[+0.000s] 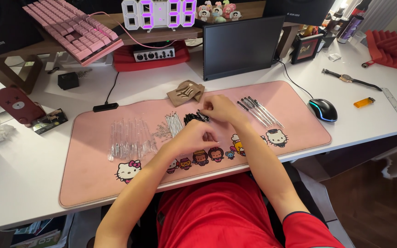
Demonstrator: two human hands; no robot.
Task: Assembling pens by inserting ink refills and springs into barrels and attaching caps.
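**Pen parts sorted on a pink desk mat**

At the middle of the pink desk mat (93,183), the left hand (194,137) is curled around something too small to tell. The right hand (221,109) pinches at a pile of black pen parts (193,118). Clear pen barrels (129,138) lie toward the mat's left, assembled pens (260,110) toward its right.

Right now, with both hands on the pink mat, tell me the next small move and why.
Probably lift one black piece from the black parts pile: the right hand fingers already touch it, while the left hand is closed just below. Whether it holds anything is hidden.
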